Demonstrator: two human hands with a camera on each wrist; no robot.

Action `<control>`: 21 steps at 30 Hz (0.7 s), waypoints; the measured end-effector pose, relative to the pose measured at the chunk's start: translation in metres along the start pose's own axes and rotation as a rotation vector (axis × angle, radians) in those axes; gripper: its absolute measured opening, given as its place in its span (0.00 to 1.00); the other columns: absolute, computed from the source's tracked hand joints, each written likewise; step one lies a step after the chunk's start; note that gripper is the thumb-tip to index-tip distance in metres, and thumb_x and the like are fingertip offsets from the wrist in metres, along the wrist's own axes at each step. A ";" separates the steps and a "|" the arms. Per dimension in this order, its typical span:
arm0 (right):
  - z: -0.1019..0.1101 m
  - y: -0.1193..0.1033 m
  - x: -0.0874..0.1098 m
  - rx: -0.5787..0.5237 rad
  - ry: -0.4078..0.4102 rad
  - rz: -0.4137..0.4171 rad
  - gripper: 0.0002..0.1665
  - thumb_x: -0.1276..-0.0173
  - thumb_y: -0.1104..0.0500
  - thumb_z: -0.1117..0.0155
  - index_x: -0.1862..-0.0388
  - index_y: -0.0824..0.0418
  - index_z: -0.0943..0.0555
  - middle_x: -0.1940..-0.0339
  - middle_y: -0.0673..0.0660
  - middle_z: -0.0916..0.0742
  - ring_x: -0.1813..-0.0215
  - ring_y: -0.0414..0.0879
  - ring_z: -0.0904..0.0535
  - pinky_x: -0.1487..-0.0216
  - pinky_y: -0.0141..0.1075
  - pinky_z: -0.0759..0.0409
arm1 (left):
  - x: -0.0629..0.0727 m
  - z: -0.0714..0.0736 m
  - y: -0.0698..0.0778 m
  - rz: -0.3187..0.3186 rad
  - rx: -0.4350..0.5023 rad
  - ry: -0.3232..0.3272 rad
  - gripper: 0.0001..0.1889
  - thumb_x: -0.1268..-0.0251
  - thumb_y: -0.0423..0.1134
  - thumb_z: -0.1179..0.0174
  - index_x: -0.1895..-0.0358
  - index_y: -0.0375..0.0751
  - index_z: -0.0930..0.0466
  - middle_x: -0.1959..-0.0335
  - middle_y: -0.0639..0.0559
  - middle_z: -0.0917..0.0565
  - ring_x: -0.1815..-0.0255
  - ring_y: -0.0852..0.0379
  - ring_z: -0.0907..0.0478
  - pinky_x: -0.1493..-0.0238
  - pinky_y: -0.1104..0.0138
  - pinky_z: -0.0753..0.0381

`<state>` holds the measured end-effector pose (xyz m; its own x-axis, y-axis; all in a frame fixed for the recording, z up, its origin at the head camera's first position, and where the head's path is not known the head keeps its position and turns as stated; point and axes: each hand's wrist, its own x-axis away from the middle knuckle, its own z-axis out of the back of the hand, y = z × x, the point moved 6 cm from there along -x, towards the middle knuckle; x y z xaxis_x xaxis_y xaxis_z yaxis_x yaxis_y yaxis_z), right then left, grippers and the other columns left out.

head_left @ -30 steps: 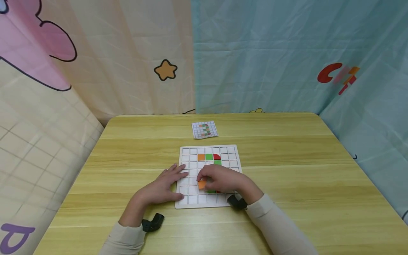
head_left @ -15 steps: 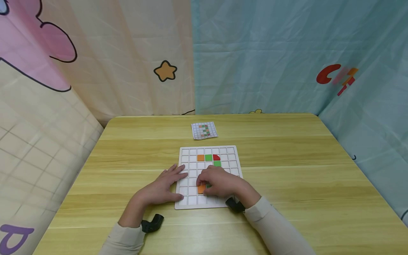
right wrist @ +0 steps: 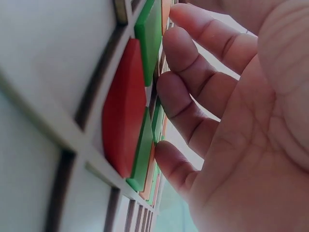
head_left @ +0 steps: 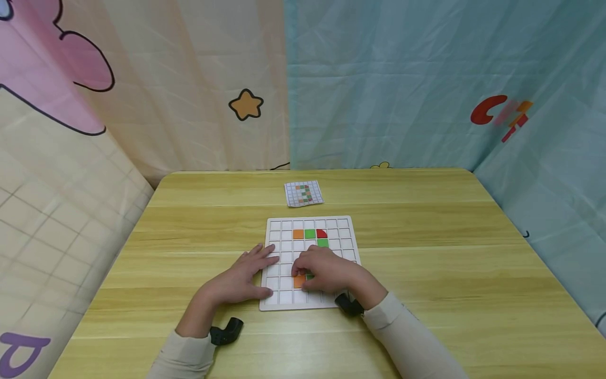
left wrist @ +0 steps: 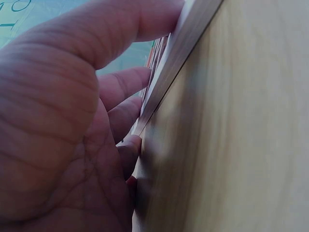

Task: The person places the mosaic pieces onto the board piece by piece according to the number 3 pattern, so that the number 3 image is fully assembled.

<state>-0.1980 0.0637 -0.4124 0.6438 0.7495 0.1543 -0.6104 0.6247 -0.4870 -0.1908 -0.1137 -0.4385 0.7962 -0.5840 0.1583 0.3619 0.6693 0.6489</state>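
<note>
A white gridded board [head_left: 286, 298] lies flat on the table. My left hand [head_left: 239, 279] rests along its left edge, fingers spread and fairly straight; in the left wrist view the thumb [left wrist: 154, 19] touches the board's rim. Over the board's middle, my right hand [head_left: 326, 269] has thumb and index finger at an orange square tile [head_left: 299, 282] in a lower cell, pinching about its edges. In the right wrist view a green tile [right wrist: 147, 41] and a red tile [right wrist: 123, 111] sit beside the curved fingers. The hand hides other tiles from the head view.
Further up the board sit an orange tile [head_left: 298, 234], a green tile [head_left: 310, 234], a red rounded tile [head_left: 321, 233] and another green tile [head_left: 323, 243]. Behind the board lies a small printed pattern card [head_left: 304, 193]. Curtains hang beyond the wooden table [head_left: 426, 226].
My right hand has lowered slightly toward the near side, and the orange tile, tilted in the fingers before, now lies in its cell. During the last half second little differs. My left hand stays put.
</note>
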 end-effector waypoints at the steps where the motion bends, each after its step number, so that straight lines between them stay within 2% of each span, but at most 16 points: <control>1: 0.000 0.000 0.000 -0.002 -0.001 -0.001 0.12 0.38 0.59 0.30 0.55 0.51 0.16 0.60 0.41 0.17 0.53 0.41 0.29 0.45 0.38 0.31 | 0.000 0.000 0.000 0.000 0.001 0.000 0.39 0.41 0.45 0.31 0.25 0.45 0.34 0.20 0.53 0.47 0.19 0.45 0.62 0.24 0.45 0.61; 7: 0.001 0.003 0.001 -0.020 -0.012 0.008 0.11 0.35 0.58 0.31 0.54 0.50 0.17 0.56 0.41 0.18 0.51 0.40 0.28 0.43 0.38 0.30 | 0.000 -0.001 -0.001 0.007 0.009 -0.002 0.39 0.41 0.45 0.31 0.25 0.45 0.34 0.20 0.54 0.47 0.19 0.45 0.62 0.24 0.45 0.61; 13: 0.005 0.008 0.006 -0.095 0.002 0.025 0.13 0.33 0.60 0.35 0.50 0.53 0.17 0.51 0.44 0.18 0.49 0.40 0.26 0.41 0.36 0.27 | 0.000 -0.001 -0.002 0.006 0.013 0.000 0.39 0.42 0.46 0.31 0.26 0.46 0.34 0.20 0.54 0.47 0.19 0.45 0.62 0.24 0.45 0.61; 18: 0.018 0.013 0.021 -0.126 0.061 -0.004 0.12 0.30 0.58 0.37 0.49 0.55 0.17 0.51 0.46 0.18 0.50 0.41 0.24 0.43 0.37 0.24 | 0.000 0.001 0.000 -0.004 0.028 0.026 0.39 0.41 0.45 0.31 0.26 0.45 0.34 0.20 0.52 0.47 0.19 0.44 0.61 0.24 0.45 0.60; 21: 0.031 0.021 0.035 -0.120 0.131 -0.029 0.12 0.29 0.57 0.37 0.49 0.57 0.17 0.52 0.49 0.17 0.50 0.44 0.23 0.44 0.40 0.24 | 0.002 0.007 0.002 0.008 0.070 0.087 0.36 0.38 0.45 0.33 0.26 0.46 0.33 0.20 0.51 0.46 0.20 0.43 0.55 0.25 0.45 0.53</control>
